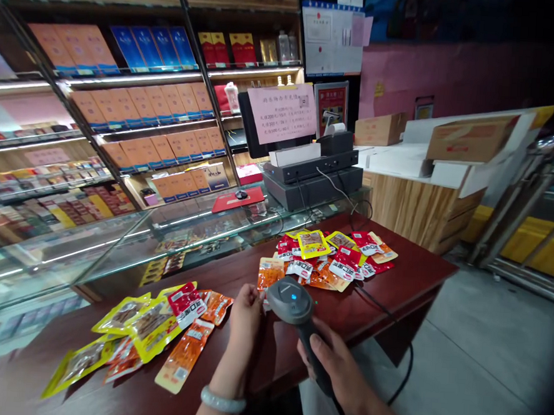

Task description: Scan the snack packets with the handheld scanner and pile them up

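Currently, a handheld scanner (294, 302) is being gripped by the right hand (333, 355), with its handle being wrapped by the fingers and its head being held above the red-brown table (414, 266). Just beside the head, the left hand (247, 312) is being held low with its fingers curled in; whether a packet is being pinched there cannot be told, since the fingertips are being partly hidden. Near those fingers, an orange packet (271, 271) is being supported by the tabletop at the left end of a mixed pile on the right (349, 262). Well apart, on the left, a second pile (152, 322) is being borne by the same table.

Several mishaps are being invited. With the scanner being held so close to the left hand, a knock against the knuckles is being risked by any careless turn of the right wrist. Because packets are being overlapped in both piles, printed codes are probably being covered, so a neighbour could end up being read or dragged along. Past the pile on the right, a black cable (411, 356) is being draped over the table's edge; if it were being tugged, packets beside it might be swept floorward.
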### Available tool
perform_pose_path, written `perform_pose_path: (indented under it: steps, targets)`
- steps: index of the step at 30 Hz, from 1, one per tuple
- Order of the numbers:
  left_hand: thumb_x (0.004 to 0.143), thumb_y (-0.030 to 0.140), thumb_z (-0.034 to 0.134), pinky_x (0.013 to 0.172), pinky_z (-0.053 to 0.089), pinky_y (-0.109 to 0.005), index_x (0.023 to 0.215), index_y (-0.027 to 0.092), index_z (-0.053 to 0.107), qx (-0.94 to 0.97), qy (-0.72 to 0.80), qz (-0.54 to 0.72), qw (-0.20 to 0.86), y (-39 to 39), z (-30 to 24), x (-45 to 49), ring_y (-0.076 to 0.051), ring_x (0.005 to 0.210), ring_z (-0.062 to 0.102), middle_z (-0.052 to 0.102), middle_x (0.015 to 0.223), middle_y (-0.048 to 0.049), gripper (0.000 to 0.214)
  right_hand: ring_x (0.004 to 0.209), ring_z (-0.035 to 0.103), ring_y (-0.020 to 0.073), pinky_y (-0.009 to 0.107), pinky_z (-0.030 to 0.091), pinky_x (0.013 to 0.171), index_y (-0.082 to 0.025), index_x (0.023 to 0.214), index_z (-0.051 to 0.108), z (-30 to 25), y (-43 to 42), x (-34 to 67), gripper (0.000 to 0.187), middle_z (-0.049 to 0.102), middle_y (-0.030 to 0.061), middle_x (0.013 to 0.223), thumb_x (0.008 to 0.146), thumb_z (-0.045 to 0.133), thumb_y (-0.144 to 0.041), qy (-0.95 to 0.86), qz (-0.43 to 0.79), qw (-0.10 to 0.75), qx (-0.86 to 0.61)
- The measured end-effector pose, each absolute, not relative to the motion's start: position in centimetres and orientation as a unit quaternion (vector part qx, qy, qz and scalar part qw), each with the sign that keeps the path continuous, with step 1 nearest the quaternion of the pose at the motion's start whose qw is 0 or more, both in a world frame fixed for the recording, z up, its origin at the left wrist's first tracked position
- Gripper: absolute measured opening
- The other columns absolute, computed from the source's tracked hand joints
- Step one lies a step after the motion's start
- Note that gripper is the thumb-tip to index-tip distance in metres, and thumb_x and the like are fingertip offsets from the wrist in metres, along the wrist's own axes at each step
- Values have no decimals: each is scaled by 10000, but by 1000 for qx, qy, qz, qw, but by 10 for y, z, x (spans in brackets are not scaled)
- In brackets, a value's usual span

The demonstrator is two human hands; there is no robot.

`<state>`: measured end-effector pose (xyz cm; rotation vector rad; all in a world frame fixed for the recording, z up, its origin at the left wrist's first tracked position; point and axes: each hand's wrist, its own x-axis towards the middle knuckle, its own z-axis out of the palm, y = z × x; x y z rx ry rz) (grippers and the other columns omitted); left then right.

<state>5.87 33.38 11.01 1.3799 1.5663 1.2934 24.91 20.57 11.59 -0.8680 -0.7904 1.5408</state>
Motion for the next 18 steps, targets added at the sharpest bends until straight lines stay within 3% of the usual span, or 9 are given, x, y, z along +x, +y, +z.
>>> perform_pose_path:
  steps: [8, 18]
  targets:
    - [860, 407, 625, 631, 378, -269, 712, 255, 410, 540, 616, 522, 237, 281, 116, 20, -149, 599, 446, 470, 616, 53, 302, 566, 470, 113, 240, 374, 539, -191, 903, 649, 130, 208, 229, 567, 590, -24, 690, 794, 756, -736, -367, 674, 544, -340]
    - [827, 453, 650, 599, 367, -263, 693, 253, 411, 502, 619, 558, 229, 272, 117, 10, -136, 577, 424, 438, 603, 61, 338, 631, 525, 153, 264, 386, 584, -219, 1113, 712, 136, 200, 214, 678, 623, 3, 749, 732, 780, -776, -377, 685, 508, -362]
